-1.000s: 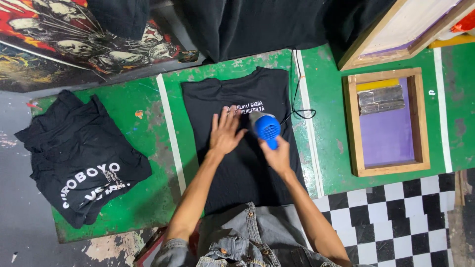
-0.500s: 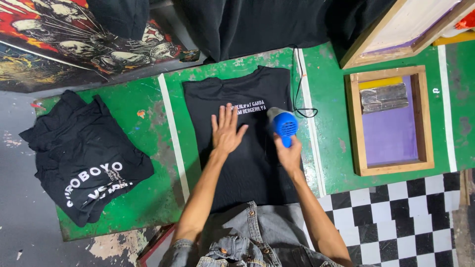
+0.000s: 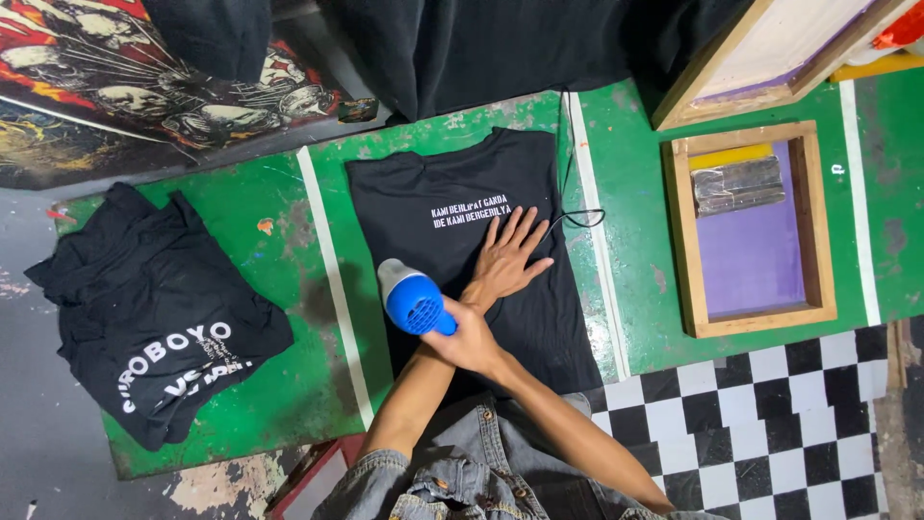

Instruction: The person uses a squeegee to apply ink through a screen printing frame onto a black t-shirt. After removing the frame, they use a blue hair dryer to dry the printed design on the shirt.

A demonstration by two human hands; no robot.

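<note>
Crosswise, right grip (image 3: 469, 339) clasps blue dryer (image 3: 411, 299); left grip (image 3: 504, 260) spread flat on black shirt (image 3: 452, 197), wooden frame (image 3: 752, 228) nearby.

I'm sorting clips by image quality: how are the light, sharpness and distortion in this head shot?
Head view: even, soft light with only faint shadows under the arms; no strong glare on the green table. The black shirt, left hand, right hand and blue hair dryer look sharp, without motion blur. The table's white stripes bend slightly, hinting at wide-angle distortion. Dark cloth at the top loses detail.
</note>
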